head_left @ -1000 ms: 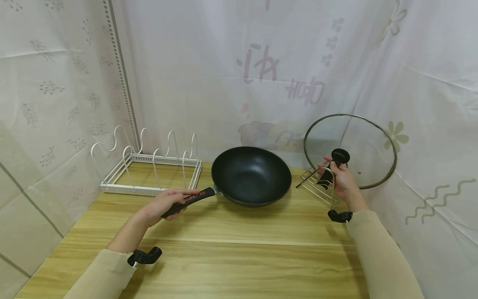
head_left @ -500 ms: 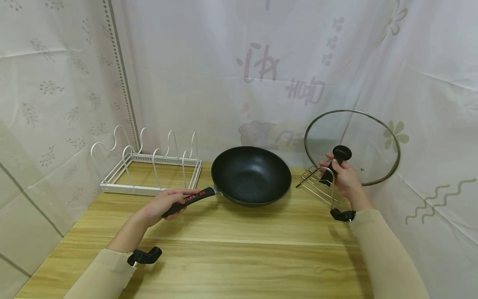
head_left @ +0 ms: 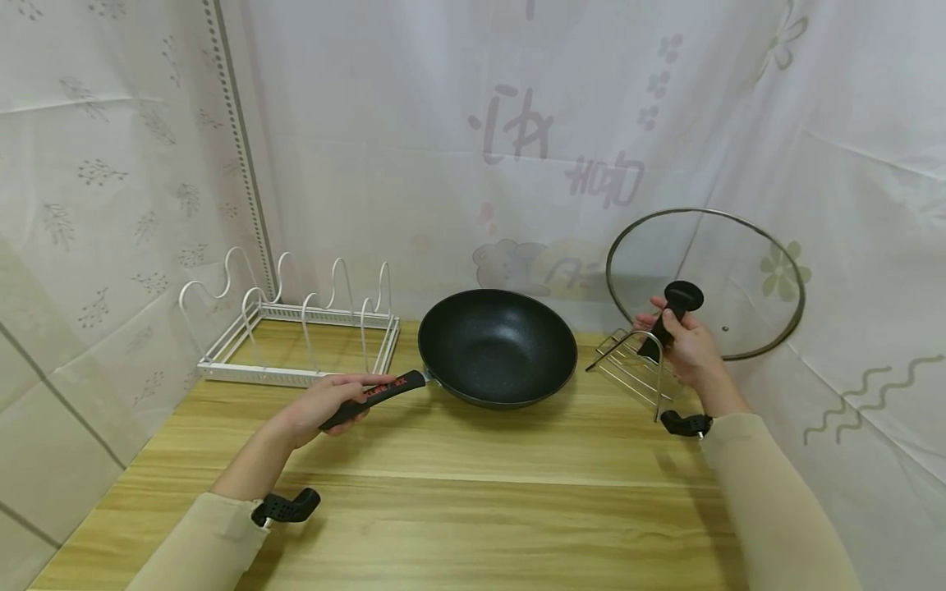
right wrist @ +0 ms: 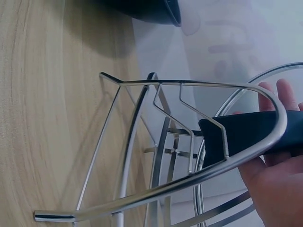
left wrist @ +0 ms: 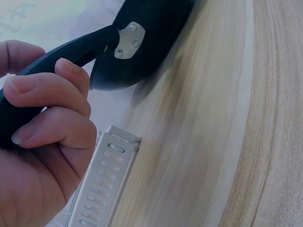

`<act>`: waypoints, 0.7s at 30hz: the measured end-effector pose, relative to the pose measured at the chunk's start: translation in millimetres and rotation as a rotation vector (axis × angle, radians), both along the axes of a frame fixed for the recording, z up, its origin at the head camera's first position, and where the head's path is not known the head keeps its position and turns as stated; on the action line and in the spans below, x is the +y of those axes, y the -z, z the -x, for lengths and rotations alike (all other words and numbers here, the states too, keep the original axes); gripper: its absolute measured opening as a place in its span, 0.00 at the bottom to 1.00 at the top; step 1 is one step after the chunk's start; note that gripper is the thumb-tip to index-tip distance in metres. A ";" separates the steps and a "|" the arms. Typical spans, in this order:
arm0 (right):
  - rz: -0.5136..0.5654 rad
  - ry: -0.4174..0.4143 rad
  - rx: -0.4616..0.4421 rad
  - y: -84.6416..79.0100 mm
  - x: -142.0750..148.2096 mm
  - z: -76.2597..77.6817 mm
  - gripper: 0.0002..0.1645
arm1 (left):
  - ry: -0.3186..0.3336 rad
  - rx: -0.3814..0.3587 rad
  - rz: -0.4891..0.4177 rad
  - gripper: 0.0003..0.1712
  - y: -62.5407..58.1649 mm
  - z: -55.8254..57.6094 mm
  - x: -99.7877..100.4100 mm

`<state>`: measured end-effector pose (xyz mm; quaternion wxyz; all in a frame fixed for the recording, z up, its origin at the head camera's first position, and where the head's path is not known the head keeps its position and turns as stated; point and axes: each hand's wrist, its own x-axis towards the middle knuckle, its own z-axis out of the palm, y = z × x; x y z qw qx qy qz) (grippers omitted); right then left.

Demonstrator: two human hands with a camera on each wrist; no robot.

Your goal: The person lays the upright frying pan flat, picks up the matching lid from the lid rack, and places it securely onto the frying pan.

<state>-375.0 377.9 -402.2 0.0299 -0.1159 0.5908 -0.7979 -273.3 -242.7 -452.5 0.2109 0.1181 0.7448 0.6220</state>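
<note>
My left hand (head_left: 325, 408) grips the black handle (left wrist: 80, 49) of a black wok (head_left: 497, 349), fingers curled round it in the left wrist view. The wok stands mid-table, its bowl facing up. At the right, my right hand (head_left: 687, 345) holds a glass lid (head_left: 732, 263) by its black knob (head_left: 683, 295), which has a long stem. The lid is tilted up on edge, its metal rim facing me. A wire rack (right wrist: 208, 189) of shiny metal stands in front of the lid; in the right wrist view its curved bar crosses the black knob piece and part of the hand.
A white rack (head_left: 296, 376) with several wavy wire dividers stands at the back left, close to the left hand. Printed curtains (head_left: 414, 164) hang behind the wooden table (head_left: 480, 509) and along both sides.
My right hand has moved up and to the right with the lid, which rises and shifts away from the wire rack. The left hand and wok have stayed in place.
</note>
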 end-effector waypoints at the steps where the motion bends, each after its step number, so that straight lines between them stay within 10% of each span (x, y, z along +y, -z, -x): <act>1: 0.002 0.001 0.008 -0.9 -0.1 -0.1 0.19 | 0.000 0.000 0.000 0.34 -0.1 -0.1 0.0; 21: 0.057 0.060 0.107 -24.9 -4.3 -6.1 0.18 | 0.000 0.006 0.003 0.34 -0.2 -0.8 -0.1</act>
